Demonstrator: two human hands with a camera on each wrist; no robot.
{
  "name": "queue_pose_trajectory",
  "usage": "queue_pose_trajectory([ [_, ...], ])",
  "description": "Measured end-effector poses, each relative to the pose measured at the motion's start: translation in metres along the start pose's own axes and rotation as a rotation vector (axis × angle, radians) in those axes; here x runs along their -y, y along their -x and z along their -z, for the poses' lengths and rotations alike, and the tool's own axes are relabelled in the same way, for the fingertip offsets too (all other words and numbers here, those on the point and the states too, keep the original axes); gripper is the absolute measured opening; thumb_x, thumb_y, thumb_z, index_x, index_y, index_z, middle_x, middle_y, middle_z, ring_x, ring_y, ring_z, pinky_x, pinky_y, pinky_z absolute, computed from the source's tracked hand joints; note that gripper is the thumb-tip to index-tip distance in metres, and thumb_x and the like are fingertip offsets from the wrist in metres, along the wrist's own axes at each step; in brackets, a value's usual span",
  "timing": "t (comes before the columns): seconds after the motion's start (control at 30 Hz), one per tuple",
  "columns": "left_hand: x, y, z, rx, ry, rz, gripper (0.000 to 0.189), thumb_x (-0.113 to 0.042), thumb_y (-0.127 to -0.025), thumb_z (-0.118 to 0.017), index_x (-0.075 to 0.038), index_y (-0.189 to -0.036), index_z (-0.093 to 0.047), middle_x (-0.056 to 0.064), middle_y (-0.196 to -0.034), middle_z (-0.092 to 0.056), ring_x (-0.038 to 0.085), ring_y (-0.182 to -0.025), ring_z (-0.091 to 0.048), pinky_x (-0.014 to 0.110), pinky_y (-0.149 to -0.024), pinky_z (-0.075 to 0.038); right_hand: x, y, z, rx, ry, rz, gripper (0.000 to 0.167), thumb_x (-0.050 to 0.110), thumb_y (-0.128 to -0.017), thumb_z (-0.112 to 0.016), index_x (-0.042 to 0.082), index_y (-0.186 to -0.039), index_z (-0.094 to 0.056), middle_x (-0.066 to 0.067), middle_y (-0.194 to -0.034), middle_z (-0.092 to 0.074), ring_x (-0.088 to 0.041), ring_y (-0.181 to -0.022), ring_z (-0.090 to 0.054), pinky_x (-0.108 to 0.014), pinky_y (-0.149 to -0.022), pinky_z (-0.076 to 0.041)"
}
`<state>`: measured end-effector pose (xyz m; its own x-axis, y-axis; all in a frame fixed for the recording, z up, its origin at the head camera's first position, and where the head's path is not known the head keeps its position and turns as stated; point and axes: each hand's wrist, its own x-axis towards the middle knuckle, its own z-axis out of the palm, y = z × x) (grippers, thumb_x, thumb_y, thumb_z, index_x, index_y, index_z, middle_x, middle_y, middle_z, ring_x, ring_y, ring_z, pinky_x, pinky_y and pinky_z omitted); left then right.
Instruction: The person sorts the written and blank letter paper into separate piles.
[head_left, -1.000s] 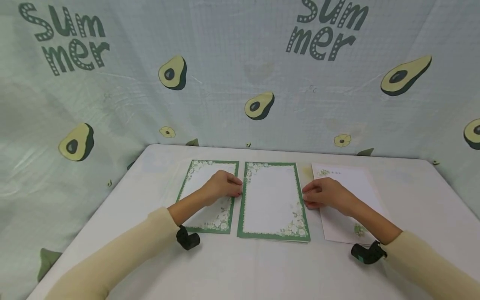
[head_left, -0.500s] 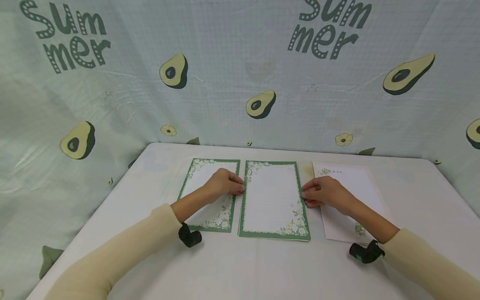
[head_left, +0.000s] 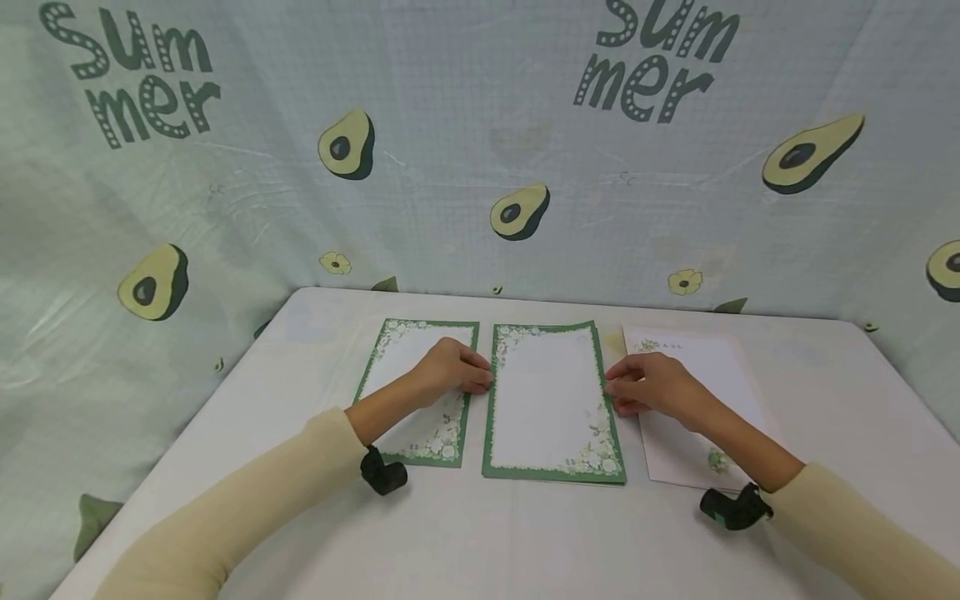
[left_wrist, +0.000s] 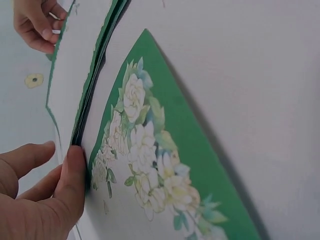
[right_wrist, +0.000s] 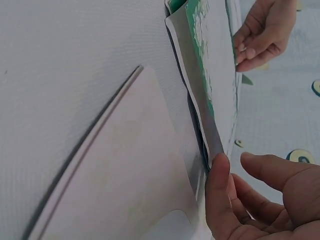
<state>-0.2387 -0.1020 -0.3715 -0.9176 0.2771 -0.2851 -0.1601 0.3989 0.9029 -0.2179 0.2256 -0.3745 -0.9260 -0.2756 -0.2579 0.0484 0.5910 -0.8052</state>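
Staged tabletop set: avocado-print backdrop [head_left: 480,142] behind white table [head_left: 487,533].

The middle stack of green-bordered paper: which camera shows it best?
The head view: the whole stack lies flat between the left hand and right hand. The left wrist view shows only its layered left edge; the right wrist view only its lifted right edge.

A green-bordered, flower-printed stack of white sheets [head_left: 551,400] lies mid-table, both long edges slightly lifted.
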Motion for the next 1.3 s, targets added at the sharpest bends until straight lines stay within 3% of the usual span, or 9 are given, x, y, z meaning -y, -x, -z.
queue_pose_trajectory([
  [0.4,0.002,-0.002,-0.004,-0.054,0.069,-0.039,0.02,0.002,-0.094,-0.07,0.01,-0.112,-0.069,0.018,-0.098,-0.073,0.02,-0.076,-0.073,0.032,-0.075,-0.063,-0.001,-0.001,-0.002,-0.097,0.028,0.096,0.031,0.019,-0.099,-0.069,-0.004,-0.119,-0.066,-0.008,-0.097,-0.074,-0.019,-0.085,-0.072,-0.031,-0.077,-0.062],
  [0.8,0.006,-0.005,-0.018,-0.142,0.216,-0.067,0.017,0.005,-0.092,-0.071,0.008,-0.109,-0.069,0.014,-0.092,-0.071,0.016,-0.075,-0.072,0.033,-0.076,-0.064,-0.001,-0.003,-0.004,-0.141,-0.02,0.081,0.027,0.015,-0.096,-0.072,-0.004,-0.116,-0.068,-0.007,-0.094,-0.076,-0.018,-0.08,-0.073,-0.027,-0.074,-0.061],
  [1.3,0.007,-0.006,-0.02,-0.131,0.236,-0.04,0.018,0.005,-0.093,-0.069,0.01,-0.111,-0.068,0.017,-0.099,-0.071,0.017,-0.079,-0.073,0.033,-0.078,-0.064,-0.01,-0.003,-0.005,-0.143,-0.036,0.059,0.024,0.015,-0.094,-0.074,-0.004,-0.109,-0.072,-0.009,-0.093,-0.077,-0.018,-0.079,-0.075,-0.028,-0.074,-0.063],
])
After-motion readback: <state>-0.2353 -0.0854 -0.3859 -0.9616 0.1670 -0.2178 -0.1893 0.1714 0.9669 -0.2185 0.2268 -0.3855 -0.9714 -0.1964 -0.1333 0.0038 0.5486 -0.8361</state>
